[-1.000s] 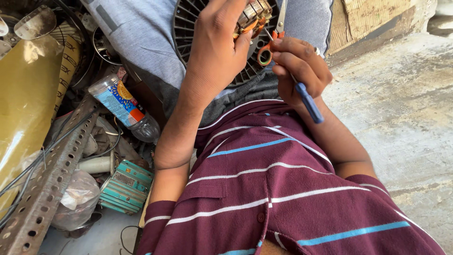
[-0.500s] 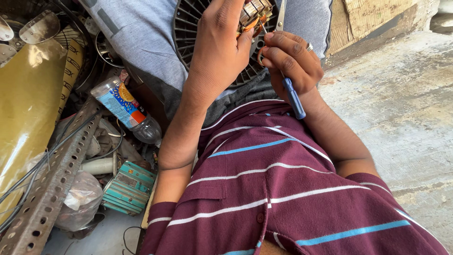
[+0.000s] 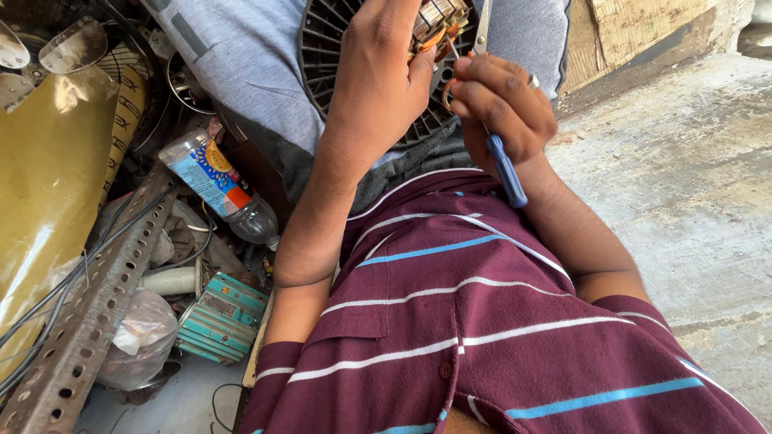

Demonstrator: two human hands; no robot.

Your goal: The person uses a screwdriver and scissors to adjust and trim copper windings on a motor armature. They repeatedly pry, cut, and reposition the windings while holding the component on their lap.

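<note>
The left hand (image 3: 378, 88) grips the fan motor (image 3: 438, 24) on the lap. The right hand (image 3: 503, 104) holds a blue tool (image 3: 505, 169) closed tight, just beside it.

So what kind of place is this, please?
Probably a small repair or scrap workshop. The left hand steadies a motor, the right hand holds a screwdriver, and a perforated metal bar lies among cables.

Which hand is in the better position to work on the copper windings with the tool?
The right hand. It already grips the blue-handled tool, with the metal tip up beside the copper windings. The left hand is occupied: it lies over the round black motor part, probably steadying it.
</note>
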